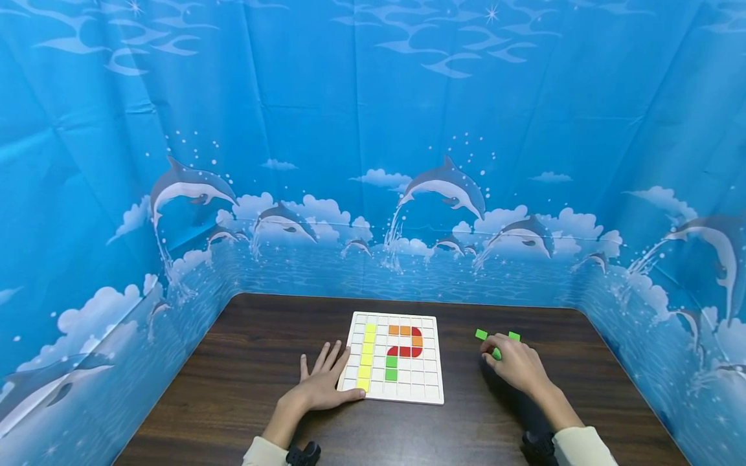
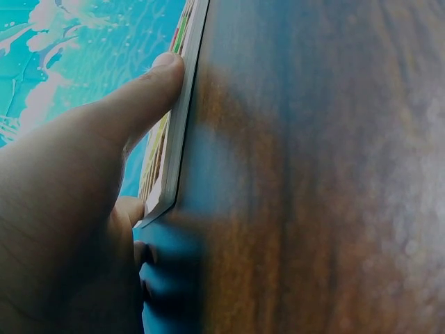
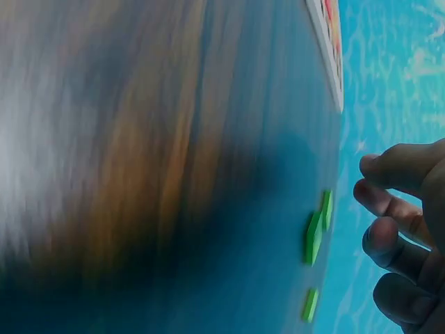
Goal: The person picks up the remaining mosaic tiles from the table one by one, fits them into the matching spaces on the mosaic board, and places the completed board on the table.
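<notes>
A white grid board [image 1: 428, 391] lies on the table. Its squares carry a yellow column [image 1: 366, 358], red and orange pieces [image 1: 416, 341], and green squares [image 1: 391, 369]. My left hand [image 1: 320, 387] spreads over the board's left edge and front left corner. In the left wrist view its thumb [image 2: 165, 73] rests along the rim. To the board's right, my right hand [image 1: 515, 362] hovers above small green pieces with its fingers bent and nothing visible between them. Three green pieces [image 3: 314, 238] lie on the table beneath it in the right wrist view.
The dark wooden table [image 1: 245, 362] runs back to a blue curtain [image 1: 315, 129] printed with dolphins, which closes in the back and both sides. Each wrist wears a black strapped device [image 1: 304, 453].
</notes>
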`<state>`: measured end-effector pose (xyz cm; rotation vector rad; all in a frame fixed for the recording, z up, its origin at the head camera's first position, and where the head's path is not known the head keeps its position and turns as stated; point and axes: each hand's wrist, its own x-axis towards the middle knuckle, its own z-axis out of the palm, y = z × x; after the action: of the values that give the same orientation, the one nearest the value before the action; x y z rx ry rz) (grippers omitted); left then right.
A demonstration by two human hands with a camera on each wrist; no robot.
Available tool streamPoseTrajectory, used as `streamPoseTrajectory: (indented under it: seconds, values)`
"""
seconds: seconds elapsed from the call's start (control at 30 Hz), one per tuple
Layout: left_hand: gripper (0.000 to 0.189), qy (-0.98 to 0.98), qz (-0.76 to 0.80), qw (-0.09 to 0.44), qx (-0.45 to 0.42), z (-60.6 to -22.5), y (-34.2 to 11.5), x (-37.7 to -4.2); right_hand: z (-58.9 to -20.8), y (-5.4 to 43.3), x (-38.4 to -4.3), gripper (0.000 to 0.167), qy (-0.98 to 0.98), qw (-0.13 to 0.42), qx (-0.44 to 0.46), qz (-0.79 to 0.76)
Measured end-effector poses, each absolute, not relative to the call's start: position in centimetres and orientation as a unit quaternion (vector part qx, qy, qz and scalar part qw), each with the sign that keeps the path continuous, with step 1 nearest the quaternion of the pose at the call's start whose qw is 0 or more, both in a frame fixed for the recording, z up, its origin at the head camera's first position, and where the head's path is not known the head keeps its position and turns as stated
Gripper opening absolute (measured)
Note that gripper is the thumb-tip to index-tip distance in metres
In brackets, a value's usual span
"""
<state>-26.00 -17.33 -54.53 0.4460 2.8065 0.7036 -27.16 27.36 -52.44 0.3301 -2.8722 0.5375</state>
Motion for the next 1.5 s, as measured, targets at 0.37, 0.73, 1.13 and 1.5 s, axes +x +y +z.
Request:
streamPoseTrajectory:
  seconds: [0.37,0.73,1.13,1.5]
  values:
    - [0.117,0.955,0.233,0.107,0.148,-55.3,-17.4,-26.3,-53.4,29.3,-27.8,0.015,-0.985,0.063,0.081,0.136]
    - [0.117,0.958,0.225,0.102,0.148,-55.8,-17.5,-26.6,-53.6,29.7,-28.0,0.01,-0.986,0.077,0.068,0.134]
    - [0.117,0.958,0.22,0.104,0.149,-55.6,-17.5,-26.6,-53.6,29.8,-27.6,0.009,-0.983,0.094,0.066,0.141]
    - [0.119,0.959,0.22,0.108,0.145,-55.6,-17.5,-26.5,-53.8,29.3,-27.6,0.007,-0.978,0.093,0.077,0.17]
